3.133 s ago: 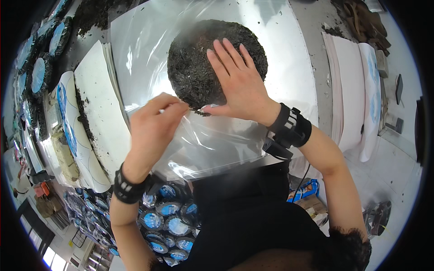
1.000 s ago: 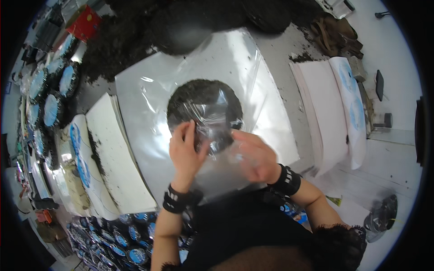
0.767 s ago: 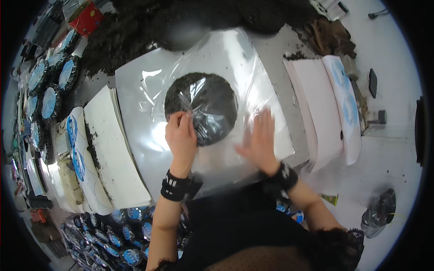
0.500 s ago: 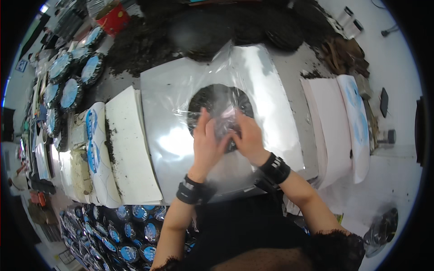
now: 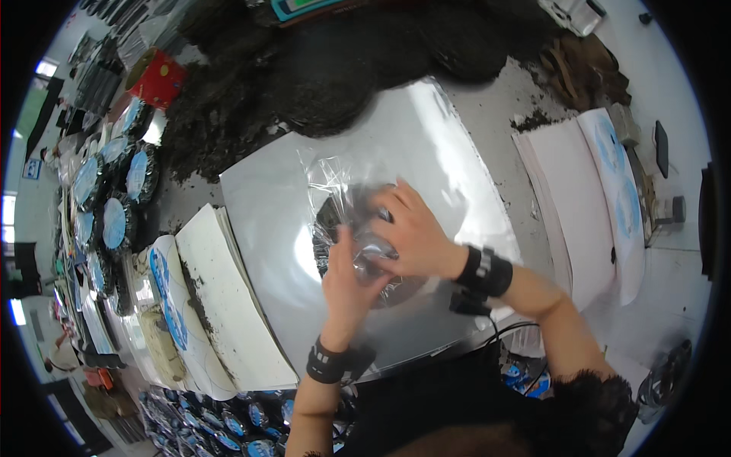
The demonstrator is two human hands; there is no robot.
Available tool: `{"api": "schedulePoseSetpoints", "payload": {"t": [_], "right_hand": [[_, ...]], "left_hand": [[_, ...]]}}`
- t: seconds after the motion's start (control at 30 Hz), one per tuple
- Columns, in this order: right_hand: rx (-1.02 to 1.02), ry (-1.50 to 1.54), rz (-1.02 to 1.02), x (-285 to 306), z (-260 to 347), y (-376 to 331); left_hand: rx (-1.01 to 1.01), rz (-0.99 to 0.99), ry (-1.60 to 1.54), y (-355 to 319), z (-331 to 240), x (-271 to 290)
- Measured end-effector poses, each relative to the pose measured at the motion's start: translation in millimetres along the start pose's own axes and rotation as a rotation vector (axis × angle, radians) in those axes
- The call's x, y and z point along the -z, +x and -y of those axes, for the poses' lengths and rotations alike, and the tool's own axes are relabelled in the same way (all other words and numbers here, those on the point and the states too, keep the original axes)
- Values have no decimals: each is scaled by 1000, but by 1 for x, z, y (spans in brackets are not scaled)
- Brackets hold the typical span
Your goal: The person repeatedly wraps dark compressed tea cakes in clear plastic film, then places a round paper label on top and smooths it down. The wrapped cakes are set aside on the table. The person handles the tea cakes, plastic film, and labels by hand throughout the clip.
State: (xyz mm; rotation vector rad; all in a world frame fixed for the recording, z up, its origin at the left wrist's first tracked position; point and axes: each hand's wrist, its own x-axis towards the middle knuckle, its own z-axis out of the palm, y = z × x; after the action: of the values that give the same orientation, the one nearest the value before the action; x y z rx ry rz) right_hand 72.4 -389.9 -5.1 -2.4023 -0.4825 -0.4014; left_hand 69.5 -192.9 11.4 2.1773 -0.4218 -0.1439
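Note:
A dark round cake lies on a shiny silver sheet in front of me, partly under crumpled clear plastic film. My left hand is at the cake's near left edge, thumb and fingers closing on the film. From the right, my right hand reaches across the cake with bent fingers gripping film near its middle. Both hands hide much of the cake, and the fingertips are slightly blurred. Each wrist wears a black band.
Dark loose material and larger round cakes lie at the back. Wrapped discs with blue labels stand at left, with more below the table. White paper stacks flank the sheet. A red container stands at the far left.
The film's raised peak has come down and is bunched at the cake's far left. My right hand has turned inward over the cake. The view has shifted and tilted.

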Motion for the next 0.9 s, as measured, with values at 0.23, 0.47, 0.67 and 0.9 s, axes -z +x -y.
{"api": "schedulePoseSetpoints", "payload": {"t": [0.23,0.47,0.67,0.9], "right_hand": [[-27,406,-31,2,-14,9],[186,265,0,-12,-14,9],[62,245,-121,-24,-11,9],[-263,399,-301,-37,53,6]], "left_hand": [[-446,-133,426,19,9,12],[-465,-77,116,9,31,7],[-310,-219,267,21,7,3],[-429,-45,166,32,17,-16]]}}
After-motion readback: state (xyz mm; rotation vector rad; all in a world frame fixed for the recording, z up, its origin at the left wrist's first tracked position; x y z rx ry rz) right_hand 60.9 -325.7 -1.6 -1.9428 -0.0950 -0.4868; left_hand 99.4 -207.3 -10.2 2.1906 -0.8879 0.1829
